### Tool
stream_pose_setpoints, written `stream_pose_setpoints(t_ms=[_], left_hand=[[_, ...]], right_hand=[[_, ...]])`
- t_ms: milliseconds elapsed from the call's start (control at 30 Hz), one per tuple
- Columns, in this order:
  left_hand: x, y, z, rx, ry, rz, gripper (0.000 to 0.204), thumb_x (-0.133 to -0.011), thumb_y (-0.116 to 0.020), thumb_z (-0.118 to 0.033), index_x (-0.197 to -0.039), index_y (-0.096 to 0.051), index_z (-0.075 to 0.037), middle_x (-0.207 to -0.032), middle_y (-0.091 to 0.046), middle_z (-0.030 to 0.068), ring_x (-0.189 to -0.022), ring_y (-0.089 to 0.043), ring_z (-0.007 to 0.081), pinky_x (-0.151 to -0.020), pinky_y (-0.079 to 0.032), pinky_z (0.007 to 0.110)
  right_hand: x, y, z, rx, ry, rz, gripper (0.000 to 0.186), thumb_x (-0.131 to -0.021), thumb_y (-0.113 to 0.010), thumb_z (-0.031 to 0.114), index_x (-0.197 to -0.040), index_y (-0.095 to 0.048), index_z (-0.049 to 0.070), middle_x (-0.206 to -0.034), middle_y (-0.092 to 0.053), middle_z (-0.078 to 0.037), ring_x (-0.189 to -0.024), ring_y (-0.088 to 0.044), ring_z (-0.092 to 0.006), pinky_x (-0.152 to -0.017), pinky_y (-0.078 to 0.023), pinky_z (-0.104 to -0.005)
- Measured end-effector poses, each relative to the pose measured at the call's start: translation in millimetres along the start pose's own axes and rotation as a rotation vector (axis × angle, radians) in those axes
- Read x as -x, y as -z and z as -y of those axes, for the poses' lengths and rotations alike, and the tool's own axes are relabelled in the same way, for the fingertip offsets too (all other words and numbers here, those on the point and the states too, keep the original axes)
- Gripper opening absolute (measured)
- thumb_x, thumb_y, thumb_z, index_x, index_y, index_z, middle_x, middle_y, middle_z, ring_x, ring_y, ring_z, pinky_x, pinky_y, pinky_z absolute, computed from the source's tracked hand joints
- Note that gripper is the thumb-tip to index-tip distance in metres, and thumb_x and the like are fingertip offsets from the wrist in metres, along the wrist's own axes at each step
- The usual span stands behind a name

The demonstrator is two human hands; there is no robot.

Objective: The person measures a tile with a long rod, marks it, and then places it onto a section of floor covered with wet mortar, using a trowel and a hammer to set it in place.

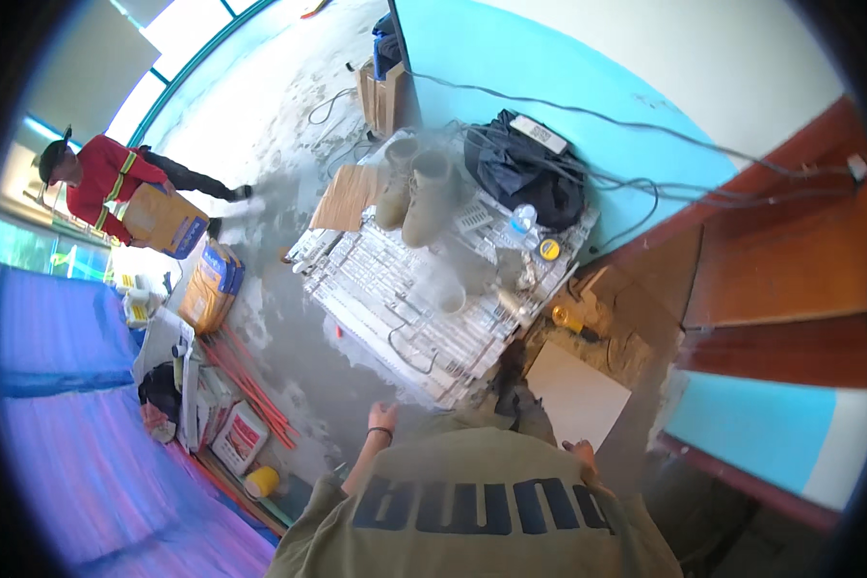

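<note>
A pale, flat, square board or tile (570, 393) is at my right side, and my right hand (581, 450) grips its near edge; part of that hand is hidden by my shirt. My left hand (383, 416), with a dark band at the wrist, hangs at my left side with its fingers curled and nothing visible in it. Ahead of me a low stack covered with printed white sheets (385, 308) bears a pair of tan boots (424, 197), a clear bottle (523, 219), a yellow tape measure (549, 249) and a piece of brown cardboard (346, 198).
A yellow-and-black power tool (573, 321) lies right of the stack. A black bag (515, 169) leans by the wall under loose cables (645, 125). Far left, a person in red (116, 178) carries a sack (167, 220). Orange rods (250, 390) and a bucket (241, 438) lie left.
</note>
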State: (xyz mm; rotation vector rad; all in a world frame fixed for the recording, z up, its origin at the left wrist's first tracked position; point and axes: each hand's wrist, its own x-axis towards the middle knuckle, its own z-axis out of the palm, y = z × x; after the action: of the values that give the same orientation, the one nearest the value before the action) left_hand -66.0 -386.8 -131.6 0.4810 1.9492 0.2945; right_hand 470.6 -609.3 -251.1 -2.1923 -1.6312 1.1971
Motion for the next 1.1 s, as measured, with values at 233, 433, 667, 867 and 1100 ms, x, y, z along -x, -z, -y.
stream_pose_setpoints(t_ms=[233, 433, 667, 867, 1100], left_hand=[[-115.2, 94.5, 113.0, -1.197, -0.537, 0.375, 0.051, -0.082, -0.055, -0.046, -0.1, -0.065, 0.0, -0.099, -0.066, 0.0157, -0.091, -0.064, 0.0266, -0.083, -0.048, 0.037], [-93.3, 117.1, 57.0, -0.077, -0.08, 0.209, 0.04, -0.085, -0.056, -0.035, -0.114, -0.057, -0.008, -0.093, -0.061, 0.0037, -0.073, -0.058, 0.0153, -0.056, -0.045, 0.032], [-74.1, 110.8, 48.8, -0.155, -0.269, 0.272, 0.037, -0.087, -0.057, -0.035, -0.113, -0.057, -0.009, -0.09, -0.061, 0.0012, -0.069, -0.056, 0.0121, -0.053, -0.045, 0.031], [-68.6, 98.6, 90.2, -0.276, -0.317, 0.326, 0.037, -0.085, -0.06, -0.034, -0.107, -0.06, -0.005, -0.081, -0.064, 0.005, -0.066, -0.059, 0.0146, -0.056, -0.047, 0.03], [-60.4, 92.6, 102.8, -0.4, -0.325, 0.265, 0.047, -0.082, -0.061, -0.038, -0.108, -0.06, 0.001, -0.086, -0.066, 0.0126, -0.068, -0.063, 0.0197, -0.066, -0.05, 0.033]], right_hand=[[78.9, -99.6, 38.6, -0.072, -0.016, -0.367, 0.026, -0.076, -0.062, 0.023, -0.096, -0.063, 0.005, -0.066, -0.059, -0.014, -0.068, -0.057, -0.0298, -0.067, -0.045, -0.0428], [120.0, -58.6, 124.5, -0.275, -0.309, -0.392, 0.045, -0.08, -0.066, 0.035, -0.084, -0.048, -0.006, -0.062, -0.053, -0.011, -0.059, -0.058, -0.0229, -0.054, -0.047, -0.0359], [136.6, -69.6, 152.6, -0.888, -0.743, -0.497, 0.037, -0.088, -0.05, 0.026, -0.109, -0.047, -0.004, -0.083, -0.062, -0.021, -0.07, -0.06, -0.027, -0.057, -0.05, -0.0393], [158.3, -80.2, 160.6, -0.894, -0.731, -0.54, 0.027, -0.088, -0.046, 0.025, -0.085, -0.052, -0.001, -0.077, -0.057, -0.014, -0.057, -0.056, -0.0214, -0.051, -0.048, -0.0338], [194.4, -79.1, 165.1, -0.904, -0.645, -0.405, 0.028, -0.09, -0.049, 0.028, -0.086, -0.053, 0.0, -0.076, -0.06, -0.011, -0.059, -0.057, -0.0179, -0.048, -0.047, -0.0323]])
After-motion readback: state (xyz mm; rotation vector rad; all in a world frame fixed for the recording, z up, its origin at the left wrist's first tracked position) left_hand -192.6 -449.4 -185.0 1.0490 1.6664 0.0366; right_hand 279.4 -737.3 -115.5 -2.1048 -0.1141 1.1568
